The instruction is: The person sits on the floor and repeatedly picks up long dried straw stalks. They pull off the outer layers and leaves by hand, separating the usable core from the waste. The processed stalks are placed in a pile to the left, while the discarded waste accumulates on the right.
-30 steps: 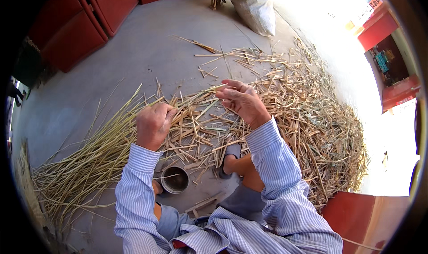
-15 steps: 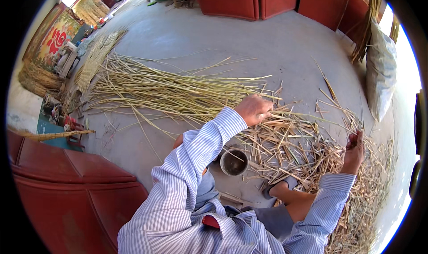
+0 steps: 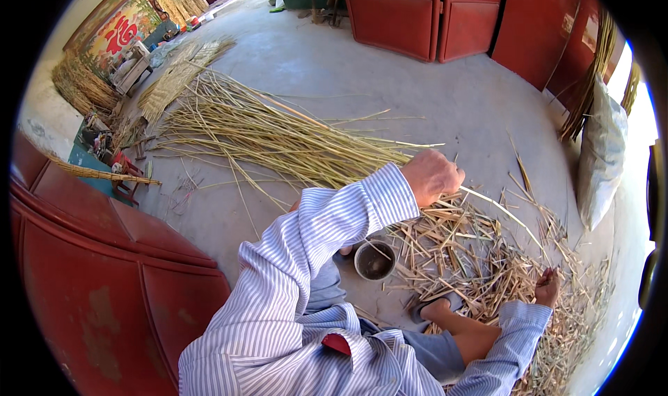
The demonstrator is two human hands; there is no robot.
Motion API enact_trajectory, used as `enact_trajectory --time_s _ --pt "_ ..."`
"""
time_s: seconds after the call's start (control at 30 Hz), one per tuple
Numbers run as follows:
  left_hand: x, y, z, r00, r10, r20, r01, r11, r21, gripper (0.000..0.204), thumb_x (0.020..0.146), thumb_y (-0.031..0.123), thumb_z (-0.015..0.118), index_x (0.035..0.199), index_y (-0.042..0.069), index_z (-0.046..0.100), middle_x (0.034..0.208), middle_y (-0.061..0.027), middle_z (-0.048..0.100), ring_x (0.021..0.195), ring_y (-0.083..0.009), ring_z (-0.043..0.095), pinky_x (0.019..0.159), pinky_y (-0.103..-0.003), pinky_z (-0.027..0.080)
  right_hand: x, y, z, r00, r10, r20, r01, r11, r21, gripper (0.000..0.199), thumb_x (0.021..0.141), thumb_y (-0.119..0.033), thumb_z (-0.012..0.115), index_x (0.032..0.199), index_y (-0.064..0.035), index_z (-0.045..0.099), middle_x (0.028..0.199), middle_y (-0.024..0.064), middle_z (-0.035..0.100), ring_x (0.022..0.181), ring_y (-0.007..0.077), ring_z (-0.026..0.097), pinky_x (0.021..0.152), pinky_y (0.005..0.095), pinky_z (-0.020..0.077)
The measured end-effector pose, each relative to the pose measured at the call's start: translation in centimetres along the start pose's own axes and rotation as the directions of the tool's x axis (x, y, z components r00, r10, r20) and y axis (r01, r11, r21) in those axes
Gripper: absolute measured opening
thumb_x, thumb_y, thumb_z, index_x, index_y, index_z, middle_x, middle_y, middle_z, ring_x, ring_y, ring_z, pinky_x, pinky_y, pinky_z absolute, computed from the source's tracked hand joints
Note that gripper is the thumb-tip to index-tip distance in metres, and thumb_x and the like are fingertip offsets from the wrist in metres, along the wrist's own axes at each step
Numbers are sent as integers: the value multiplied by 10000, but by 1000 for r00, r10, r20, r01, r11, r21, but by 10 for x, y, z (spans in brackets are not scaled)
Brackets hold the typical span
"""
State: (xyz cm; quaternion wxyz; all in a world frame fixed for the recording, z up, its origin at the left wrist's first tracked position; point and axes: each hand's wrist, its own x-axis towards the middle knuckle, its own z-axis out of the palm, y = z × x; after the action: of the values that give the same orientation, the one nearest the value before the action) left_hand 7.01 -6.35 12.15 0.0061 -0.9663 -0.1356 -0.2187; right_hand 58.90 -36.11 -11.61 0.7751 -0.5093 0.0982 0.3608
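My left hand (image 3: pixel 433 176) is closed around a reed stalk, its arm stretched across in front of me. From this hand a pale length of the reed stalk (image 3: pixel 506 214) slants down to the right. Its far end meets the curled fingertips of my right hand (image 3: pixel 547 287), which is low at the right over a heap of dry husks (image 3: pixel 480 257). Whether anything else sits in the right fingers is too small to tell. Left of my left hand, a spread bundle of long greenish reeds (image 3: pixel 278 135) lies on the floor, partly behind my sleeve.
A dark round bowl (image 3: pixel 375 260) stands between my feet and the husks. Red padded panels (image 3: pixel 104 285) fill the lower left, with more red panels (image 3: pixel 393 13) at the back. A whitish sack (image 3: pixel 602 163) leans at the right. A woven mat (image 3: pixel 177 79) lies far left.
My right hand has come down toward me, away from my left hand, and the pale stalk now shows stretched between them. My left hand has shifted slightly right. The view has turned a little.
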Motion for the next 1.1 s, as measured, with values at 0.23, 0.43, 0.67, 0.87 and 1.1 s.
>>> enact_trajectory --time_s 0.23,0.43,0.67,0.87,1.1 --pt "-44 -82 -66 945 -268 188 113 806 581 147 721 -3 645 860 35 615 794 -115 644 892 -260 624 804 -427 465 -101 85 180 959 28 281 41 971 -237 247 949 -250 652 1113 -65 637 941 39 708 864 120 681 575 180 508" --pt "-72 -51 -33 979 -198 39 178 940 292 92 776 128 630 833 56 620 812 -99 625 857 -233 593 780 -395 451 -215 291 339 818 209 536 72 888 -455 223 996 -235 559 1094 -45 621 920 82 719 738 139 675 591 235 512" --pt "-133 -60 57 869 -392 301 397 917 49 273 778 282 741 912 61 653 871 -79 656 914 -248 629 842 -417 486 -229 475 401 853 385 353 -205 868 -452 316 959 -275 537 1167 -43 595 1022 127 637 998 262 620 828 375 519" --pt "-135 -91 63 862 -486 147 498 865 -59 223 800 267 699 851 60 633 837 -97 647 866 -275 642 791 -421 506 -163 507 394 824 285 490 303 508 -806 409 901 -328 562 1209 -60 586 1131 161 618 1078 309 596 898 416 491" --pt "-152 -114 47 840 -527 128 536 843 -44 253 758 227 737 915 55 638 842 -153 654 818 -364 628 710 -470 483 -125 462 370 513 434 740 856 -192 -480 527 834 -391 591 1259 -79 576 1258 202 597 1171 364 567 980 465 458"
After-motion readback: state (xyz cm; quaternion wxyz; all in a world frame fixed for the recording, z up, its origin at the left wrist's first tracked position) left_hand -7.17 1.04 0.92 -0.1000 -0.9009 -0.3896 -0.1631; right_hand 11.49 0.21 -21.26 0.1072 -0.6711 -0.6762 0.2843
